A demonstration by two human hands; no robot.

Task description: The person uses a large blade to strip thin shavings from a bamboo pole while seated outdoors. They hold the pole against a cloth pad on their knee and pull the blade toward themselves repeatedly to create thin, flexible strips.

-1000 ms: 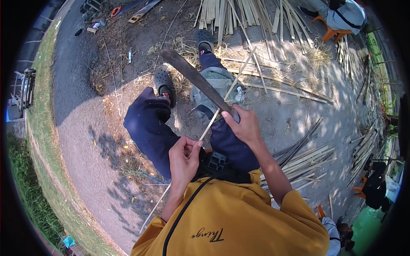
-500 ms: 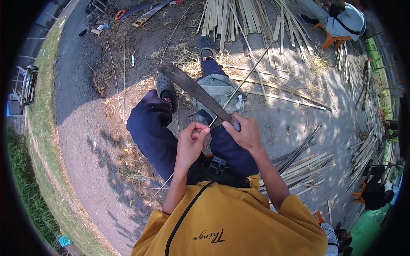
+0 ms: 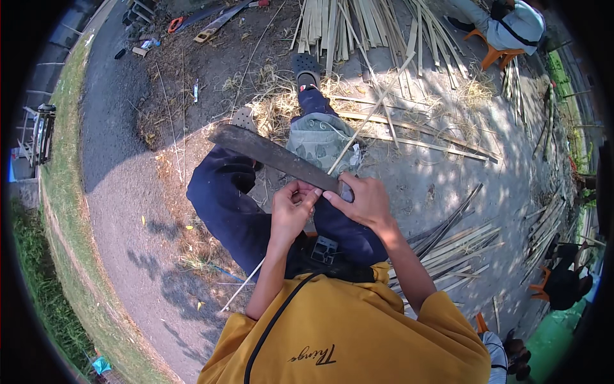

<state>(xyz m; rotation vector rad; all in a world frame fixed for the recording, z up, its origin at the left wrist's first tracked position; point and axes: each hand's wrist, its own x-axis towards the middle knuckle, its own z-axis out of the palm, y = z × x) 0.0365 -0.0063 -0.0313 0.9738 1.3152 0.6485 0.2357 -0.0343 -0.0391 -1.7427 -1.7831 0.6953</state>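
Note:
My right hand is wrapped round the handle end of a broad dark machete, whose blade slants up to the left over my legs. A long thin bamboo strip runs under the blade near the grip. Its lower end shows beside my left forearm. My left hand pinches the strip close to the blade, fingertips near my right thumb. Beneath the strip, a grey-green patterned cloth covers part of my leg. Exactly where the edge meets the strip is hidden.
Split bamboo strips lie piled ahead, with more at my right. Curly shavings litter the ground. Two saws lie at the far left. A person sits on an orange stool at the upper right; others are lower right.
The machete has turned flatter, its tip moving left and down. The bamboo strip has shifted slightly and now shows a paler, broader side. Both hands keep their holds.

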